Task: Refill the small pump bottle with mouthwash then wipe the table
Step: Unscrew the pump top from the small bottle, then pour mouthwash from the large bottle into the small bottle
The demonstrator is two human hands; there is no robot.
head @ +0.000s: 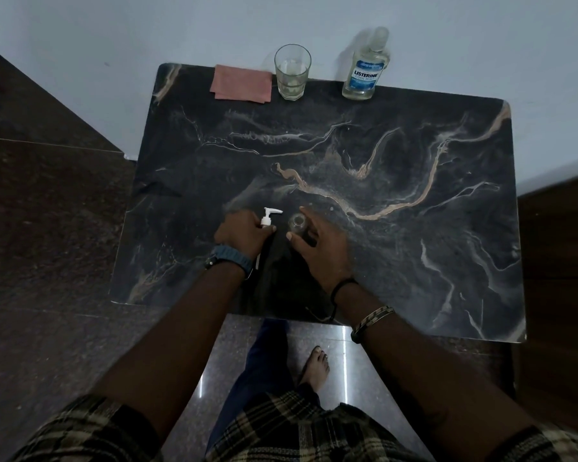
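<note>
Pump off – glass, cloth far back

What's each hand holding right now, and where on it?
Left hand grips the white pump head by its collar. Right hand holds the small bottle around its body, fingers curled round it.

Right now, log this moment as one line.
left hand holds pump head | right hand holds small bottle, open | mouthwash untouched

A pale blue-grey wall is filling the top of the frame. Dark speckled stone floor is spreading down the left, its glossy tiles reflecting bright streaks at bottom centre.
</note>
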